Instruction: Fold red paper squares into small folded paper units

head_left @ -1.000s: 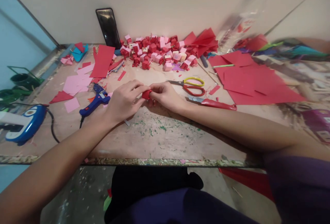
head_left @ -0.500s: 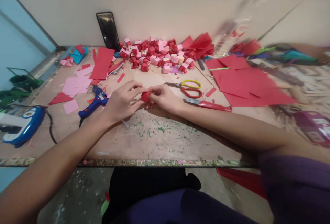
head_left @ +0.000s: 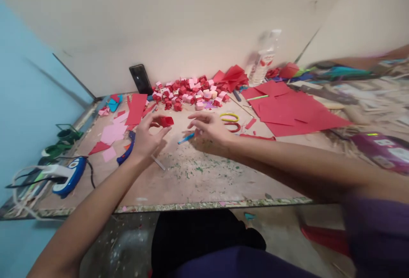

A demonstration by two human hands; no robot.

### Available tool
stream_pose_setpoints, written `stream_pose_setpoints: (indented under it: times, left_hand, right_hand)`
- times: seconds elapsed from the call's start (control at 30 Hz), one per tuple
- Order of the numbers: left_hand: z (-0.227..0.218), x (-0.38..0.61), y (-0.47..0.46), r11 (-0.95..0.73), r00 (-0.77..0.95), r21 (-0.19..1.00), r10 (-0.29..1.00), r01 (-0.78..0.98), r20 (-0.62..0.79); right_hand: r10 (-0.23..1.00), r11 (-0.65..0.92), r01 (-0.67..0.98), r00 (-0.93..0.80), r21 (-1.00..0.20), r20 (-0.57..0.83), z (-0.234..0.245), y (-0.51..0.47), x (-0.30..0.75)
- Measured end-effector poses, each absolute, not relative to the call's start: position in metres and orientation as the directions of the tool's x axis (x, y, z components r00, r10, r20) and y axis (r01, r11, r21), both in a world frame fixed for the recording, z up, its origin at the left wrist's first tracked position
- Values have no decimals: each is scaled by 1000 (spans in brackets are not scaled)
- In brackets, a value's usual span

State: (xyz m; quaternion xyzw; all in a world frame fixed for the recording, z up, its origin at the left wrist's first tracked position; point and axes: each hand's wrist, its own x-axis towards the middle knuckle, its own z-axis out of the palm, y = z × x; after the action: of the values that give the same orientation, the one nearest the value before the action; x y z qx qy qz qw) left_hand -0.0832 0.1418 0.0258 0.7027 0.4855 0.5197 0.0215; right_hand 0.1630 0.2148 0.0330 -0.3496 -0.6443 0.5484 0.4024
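A small red paper box (head_left: 167,121), its open end facing right, is pinched between the thumb and fingers of my left hand (head_left: 148,135). My right hand (head_left: 209,129) is a short way to its right, thumb and forefinger apart. A thin blue stick (head_left: 185,138) sticks out to the lower left from under the right hand's fingers; its far end is hidden, and it looks held in the lower fingers. Scissors with yellow and red loops (head_left: 230,118) are partly behind the right hand. A red-handled knife (head_left: 258,137) shows just past the wrist.
A heap of red and pink paper cubes (head_left: 188,92) lies at the back. Red sheets (head_left: 287,109) are at right, pink paper (head_left: 111,134) at left. A blue glue gun (head_left: 127,149) is partly behind the left hand. A phone (head_left: 140,79) and a bottle (head_left: 262,62) stand by the wall.
My hands were together on the red paper box; now the right has let go and moved right, and the left alone holds it. The blue stick has come into view. My view has tilted up.
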Motion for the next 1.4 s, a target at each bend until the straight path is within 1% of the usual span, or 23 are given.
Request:
stream_pose_setpoints:
  times: [0.07,0.13,0.2,0.23,0.27,0.3,0.33,0.4,0.43,0.5,0.53,0.6,0.63,0.7,0.77,0.8,0.87,0.9,0.97,1.07,1.13,1.3,1.4]
  left_hand:
    - [37,-85,144,-521,-109,595,689,612,717]
    - [53,-90,147,-539,-241,627,619,562,748]
    - [72,-97,151,-606,-264,586,540,538,800]
    - [81,-101,153,-613,-242,578,544,538,803]
    - [90,-105,155,-615,-217,552,534,563,817]
    - [97,-108,156,-624,-206,509,494,593,845]
    - [104,-110,156,-641,-203,486,465,594,862]
    - [115,-111,154,-671,-221,527,490,522,843]
    - [119,-110,151,-689,-283,540,461,482,841]
    - [125,-108,144,-656,-262,585,529,476,807]
    - [127,-107,141,-618,-221,566,545,546,808]
    - [129,-106,138,-525,-63,437,585,731,808]
    - [129,-106,138,-515,16,381,610,768,792]
    - [123,-105,140,-509,124,345,681,788,722]
    - [111,-102,145,-487,221,346,779,802,587]
    - [103,-100,148,-450,259,355,843,820,472]
    - [86,-96,153,-362,302,295,926,885,228]
    - [78,-94,156,-323,294,243,944,915,148]
    - [63,-90,159,-301,295,123,954,946,61]
    - [47,-85,161,-356,356,-17,933,934,49]
    - [41,-83,159,-384,387,-54,919,922,72]
    - [36,-84,155,-384,386,-45,915,922,120]
    - [35,-85,155,-376,376,-25,919,926,119]
  right_hand:
    - [912,241,35,-348,-970,215,48,225,186]
    - [915,327,118,-286,-938,284,67,237,212]
    - [921,371,169,-194,-913,338,90,248,239]
    - [923,380,177,-141,-908,359,102,252,252]
    - [935,354,189,-101,-916,340,113,256,263]
    - [954,298,205,-80,-932,288,123,259,274]
    - [954,296,201,-10,-934,301,132,261,284]
    - [936,303,233,112,-924,335,145,262,301]
    - [913,344,269,129,-899,388,149,262,310]
    - [901,344,376,125,-860,415,154,259,326]
    - [905,334,447,94,-829,416,156,258,335]
    - [922,292,626,17,-723,387,158,258,353]
    - [927,280,714,-28,-642,373,158,260,362]
    - [928,246,862,-77,-444,364,156,266,381]
    - [946,195,949,-115,-248,304,151,274,397]
    - [960,182,969,-139,-166,245,148,279,404]
    - [976,184,975,-166,-122,144,137,287,415]
    - [978,197,975,-188,-101,91,131,290,419]
    - [977,212,975,-212,-70,18,117,295,424]
    - [974,218,975,-220,-36,-48,98,303,428]
    - [975,206,978,-207,-25,-78,88,308,430]
    - [979,196,980,-197,-22,-59,77,315,438]
    - [978,205,978,-206,-21,-30,77,317,441]
